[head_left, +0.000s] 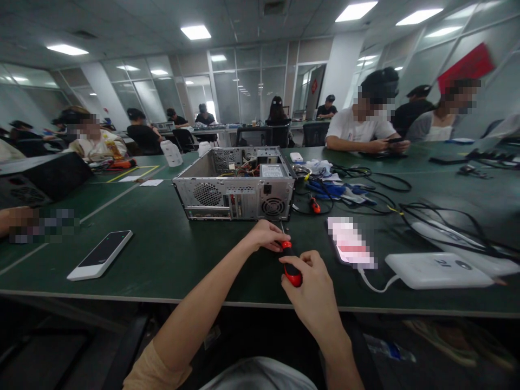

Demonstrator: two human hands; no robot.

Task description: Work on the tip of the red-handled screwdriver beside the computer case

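You are working a red-handled screwdriver (291,264) at the lower right corner of the open computer case's (235,184) rear panel, at frame centre. Your right hand (314,290) has its fingers curled tight around the handle; your left hand (266,235) pinches the shaft near the collar, steadying it. The step looks like driving a rear-panel screw; next, I'd judge, keep the tip square and seated while turning.

Both forearms extended; left hand (266,235) and right hand (312,287) curled (grips closed).
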